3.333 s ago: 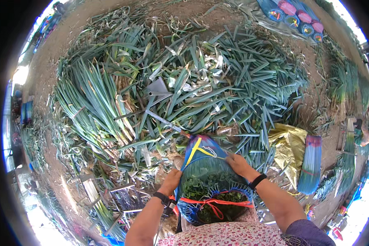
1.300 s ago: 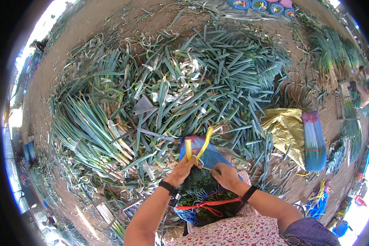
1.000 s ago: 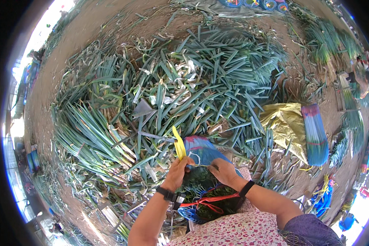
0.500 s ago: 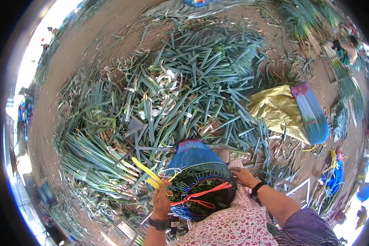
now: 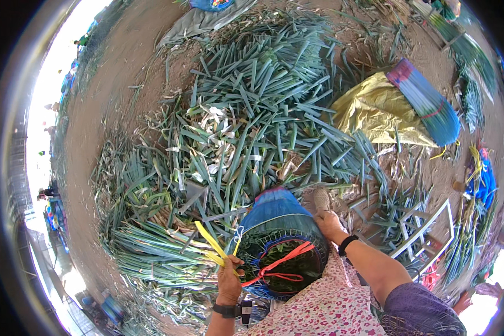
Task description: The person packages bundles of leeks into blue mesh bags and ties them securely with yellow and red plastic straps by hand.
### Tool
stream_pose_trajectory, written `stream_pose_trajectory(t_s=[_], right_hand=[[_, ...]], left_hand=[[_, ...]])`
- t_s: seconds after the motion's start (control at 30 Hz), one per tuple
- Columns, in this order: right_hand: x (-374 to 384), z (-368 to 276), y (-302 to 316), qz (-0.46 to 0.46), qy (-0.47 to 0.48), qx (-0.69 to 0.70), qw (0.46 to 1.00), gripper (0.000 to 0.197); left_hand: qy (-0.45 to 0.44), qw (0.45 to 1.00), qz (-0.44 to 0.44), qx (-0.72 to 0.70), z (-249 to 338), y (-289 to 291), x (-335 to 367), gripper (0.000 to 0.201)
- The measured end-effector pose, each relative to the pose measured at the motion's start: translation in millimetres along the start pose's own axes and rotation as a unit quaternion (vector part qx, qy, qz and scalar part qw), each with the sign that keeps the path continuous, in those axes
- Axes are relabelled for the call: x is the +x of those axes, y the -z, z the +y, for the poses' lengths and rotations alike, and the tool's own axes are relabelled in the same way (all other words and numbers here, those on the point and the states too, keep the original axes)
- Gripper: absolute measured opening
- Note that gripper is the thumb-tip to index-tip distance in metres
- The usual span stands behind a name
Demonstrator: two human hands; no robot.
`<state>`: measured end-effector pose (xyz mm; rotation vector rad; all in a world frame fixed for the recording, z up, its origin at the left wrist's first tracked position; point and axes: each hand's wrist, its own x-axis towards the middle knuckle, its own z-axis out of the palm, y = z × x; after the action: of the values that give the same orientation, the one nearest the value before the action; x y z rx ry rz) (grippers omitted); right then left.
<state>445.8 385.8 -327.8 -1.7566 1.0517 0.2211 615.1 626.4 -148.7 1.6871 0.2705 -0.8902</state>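
Note:
A blue mesh bag point(image 5: 280, 210) packed with green leaves stands against my lap, its laced opening facing me. A red cord point(image 5: 279, 274) runs across that opening and is knotted there. My left hand point(image 5: 229, 281), closed at the bag's left rim, holds yellow strips point(image 5: 209, 238) whose loose ends stick up past my fingers. Beside it a thin white and yellow string point(image 5: 238, 238) joins the bag's edge. My right hand point(image 5: 330, 226) grips the bag's right side, its fingertips partly hidden.
Cut green leaves point(image 5: 274, 84) pile up ahead, with long-leaved bundles point(image 5: 157, 246) at left. A yellow sheet point(image 5: 375, 109) bears a filled blue mesh bag point(image 5: 428, 103). A white metal frame point(image 5: 437, 235) lies at right, and a shoe point(image 5: 321, 199) shows beyond my right hand.
The view has turned, so the ground pile sits farther left and the white frame shows more fully. Both hands keep their places on the bag and yellow strips.

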Motion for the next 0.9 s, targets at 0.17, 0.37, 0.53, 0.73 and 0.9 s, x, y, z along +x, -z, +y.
stream_pose_trajectory(t_s=[0.17,0.37,0.53,0.73,0.9], right_hand=[[2.0,42.6,-14.1,0.056,0.127,0.035,0.990,0.036],[-50.8,-23.4,-5.1,0.035,-0.083,0.105,0.990,0.040],[-93.2,-43.1,-12.5,0.110,-0.049,0.112,0.986,0.030],[-102.3,-32.2,-20.4,0.108,-0.059,0.080,0.989,0.030],[-131.0,-60.2,-25.5,0.074,-0.106,-0.004,0.992,0.031]], left_hand=[[0.031,0.997,-0.065,-0.016,-1.2,-2.1,21.0,0.028],[0.027,0.996,-0.085,-0.020,11.7,11.7,32.8,0.034],[-0.097,0.957,-0.168,0.216,7.1,46.4,-26.6,0.039],[-0.047,0.982,-0.162,0.091,6.8,45.2,-13.0,0.037],[-0.036,0.993,-0.102,-0.056,24.8,52.4,14.1,0.037]])
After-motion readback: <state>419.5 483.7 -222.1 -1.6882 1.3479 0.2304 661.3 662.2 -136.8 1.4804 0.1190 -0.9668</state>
